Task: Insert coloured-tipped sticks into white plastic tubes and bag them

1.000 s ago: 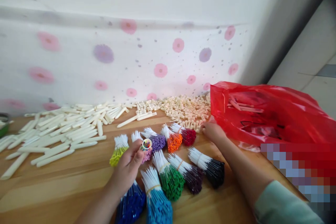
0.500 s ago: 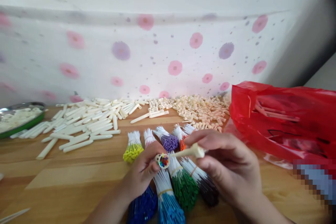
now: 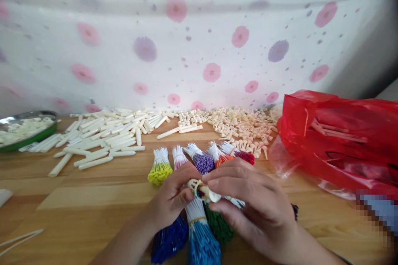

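My left hand (image 3: 172, 196) is closed around a cream slotted pen sleeve (image 3: 193, 184), its open end turned toward my right hand. Bits of colour show inside the sleeve. Between the thumb and fingers of my right hand (image 3: 253, 205) is a cream tapered plug (image 3: 212, 195) with a flared end. The plug's narrow end lies at the mouth of the sleeve; how deep it sits is hidden. Under my hands lie banded bundles of white pen refills with coloured ends: light blue (image 3: 203, 240), dark blue (image 3: 169, 242) and green (image 3: 220, 225).
Behind my hands stand yellow (image 3: 160, 172), purple (image 3: 201, 162) and red (image 3: 244, 155) refill bundles, among others. Cream pen barrels (image 3: 105, 136) and slotted sleeves (image 3: 242, 122) are heaped farther back. A green-rimmed bowl (image 3: 46, 131) sits left, a red plastic bag (image 3: 336, 149) right.
My right hand has brought the tapered plug left and down, turning its narrow end to the sleeve's mouth. The sleeve in my left hand has tilted toward the right. The view has shifted slightly.
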Tool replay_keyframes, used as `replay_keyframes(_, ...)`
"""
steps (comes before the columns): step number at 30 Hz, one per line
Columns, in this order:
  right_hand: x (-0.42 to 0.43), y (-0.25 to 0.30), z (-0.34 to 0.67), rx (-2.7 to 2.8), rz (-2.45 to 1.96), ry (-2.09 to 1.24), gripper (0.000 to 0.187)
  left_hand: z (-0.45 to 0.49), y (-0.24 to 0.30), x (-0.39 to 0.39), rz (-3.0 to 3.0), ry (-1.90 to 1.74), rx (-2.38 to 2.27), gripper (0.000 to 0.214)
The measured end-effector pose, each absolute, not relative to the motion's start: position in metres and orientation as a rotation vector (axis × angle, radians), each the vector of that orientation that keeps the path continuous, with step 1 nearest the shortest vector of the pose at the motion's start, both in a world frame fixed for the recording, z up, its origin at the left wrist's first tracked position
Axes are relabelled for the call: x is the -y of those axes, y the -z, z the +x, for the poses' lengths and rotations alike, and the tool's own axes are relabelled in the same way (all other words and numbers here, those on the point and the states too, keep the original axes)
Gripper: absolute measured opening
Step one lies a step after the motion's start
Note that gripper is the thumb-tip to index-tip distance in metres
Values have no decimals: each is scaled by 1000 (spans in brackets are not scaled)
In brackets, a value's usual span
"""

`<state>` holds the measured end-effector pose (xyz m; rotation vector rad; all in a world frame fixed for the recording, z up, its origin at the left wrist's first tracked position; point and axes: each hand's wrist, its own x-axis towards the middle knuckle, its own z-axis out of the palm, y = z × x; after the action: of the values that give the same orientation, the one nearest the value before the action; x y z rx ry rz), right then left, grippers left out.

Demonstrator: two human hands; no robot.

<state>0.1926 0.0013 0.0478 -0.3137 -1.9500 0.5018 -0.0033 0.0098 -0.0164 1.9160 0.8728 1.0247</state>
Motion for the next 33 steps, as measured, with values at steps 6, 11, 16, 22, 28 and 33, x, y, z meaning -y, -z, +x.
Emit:
replay_keyframes(6,-7,-37,193,1967,-401,-510,30,-1,17,-9,1943,-1071,-948,46)
replay_keyframes(11,-13,-32,196,1869,-482,-544,29,0,18,-8,1974,-1079,-1006,40)
replay_keyframes(16,-10,-36,198,1893,-431,-534,27,-2,15,-8,2017,-1080,-961,43)
replay_keyframes(22,-7,-38,199,1965,-434,-488,23,-1,14,-7,2067,-1091,-995,42)
replay_keyframes(28,-18,-32,201,1982,-543,-439,18,2,15,6,2070,-1042,-1305,26)
replay_keyframes(33,-26,-32,203,2018,-558,-589,15,10,12,13,1929,-886,-1382,30)
